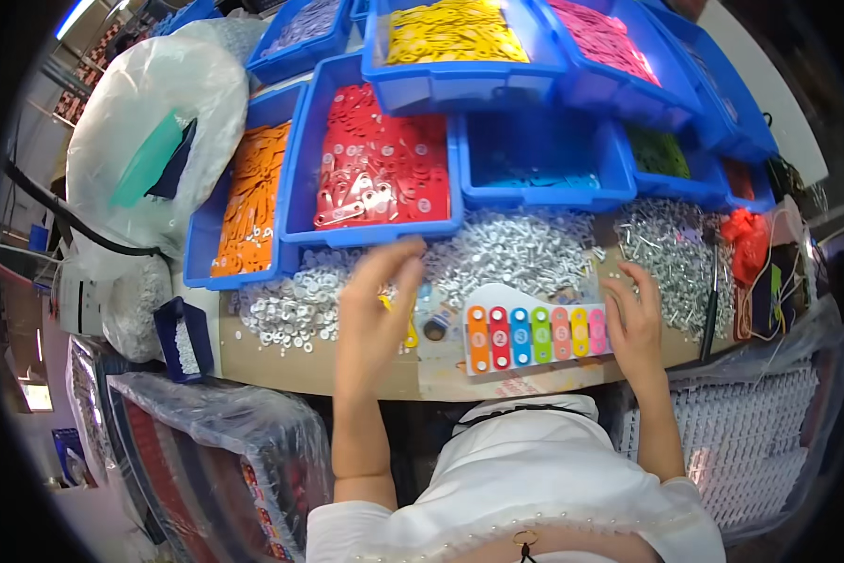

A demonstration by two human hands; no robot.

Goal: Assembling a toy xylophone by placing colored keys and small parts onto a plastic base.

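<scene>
One plastic-wrapped stack (pixel 215 413) stands to the left of your white shirt (pixel 516 455) and a wrapped white load (pixel 746 446) to the right, both below the edge of your table (pixel 375 380). Just beyond that edge lies the white board (pixel 483 296), with seven coloured bars (pixel 541 335) showing side by side on it. Your right hand (pixel 636 319) is at its right end, fingers loosely spread, thumb by the pink bar; whether it pinches the board, I cannot tell. Your left hand (pixel 377 291) is raised well apart from the board, fingers bent toward the thumb; whether anything sits between them, I cannot tell. A dark round piece (pixel 435 327) lies between that hand and the board. Farther out you have white washers (pixel 291 308) at left, a heap of silvery fasteners (pixel 516 249) in the middle and another heap (pixel 671 258) at right. Behind them come trays of orange pieces (pixel 253 197) and red pieces (pixel 384 155), then, higher, yellow pieces (pixel 455 31) and pink pieces (pixel 605 38)
</scene>
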